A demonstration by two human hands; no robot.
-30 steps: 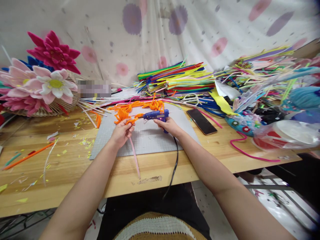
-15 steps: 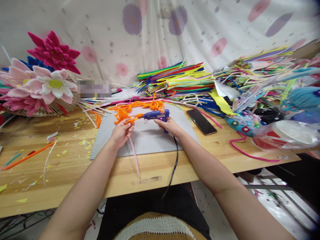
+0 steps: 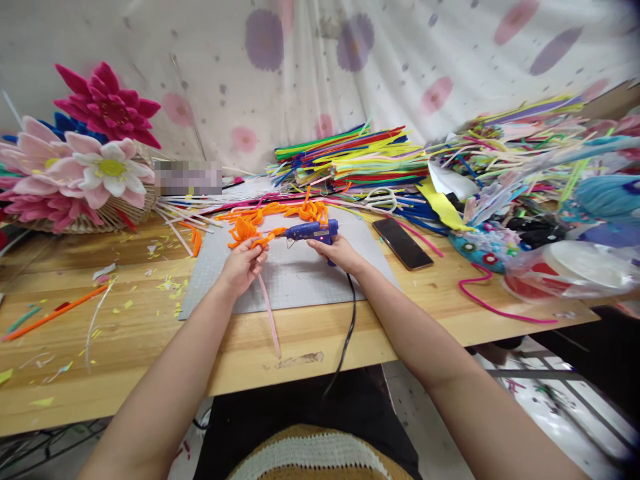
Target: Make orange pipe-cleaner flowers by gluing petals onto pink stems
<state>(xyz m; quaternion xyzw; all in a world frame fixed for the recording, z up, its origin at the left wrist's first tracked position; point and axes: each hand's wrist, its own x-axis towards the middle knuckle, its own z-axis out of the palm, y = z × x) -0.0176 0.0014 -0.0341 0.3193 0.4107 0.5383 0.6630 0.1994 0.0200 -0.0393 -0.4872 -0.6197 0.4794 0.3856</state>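
Over the grey cutting mat, my left hand is closed around an orange pipe-cleaner flower. A pale pink stem hangs down below that hand. My right hand grips a blue glue gun by its handle, nozzle pointing left. The nozzle tip is at an orange petal beside my left fingers; whether it touches I cannot tell. Behind both hands, more orange pipe-cleaner pieces lie along the mat's far edge. A black cord runs from the gun over the table's front edge.
A phone lies right of the mat, with scissors behind it. Bundles of coloured pipe cleaners are piled at the back. Finished flowers stand at the left; a plastic-wrapped tub is at the right. Scraps litter the left side.
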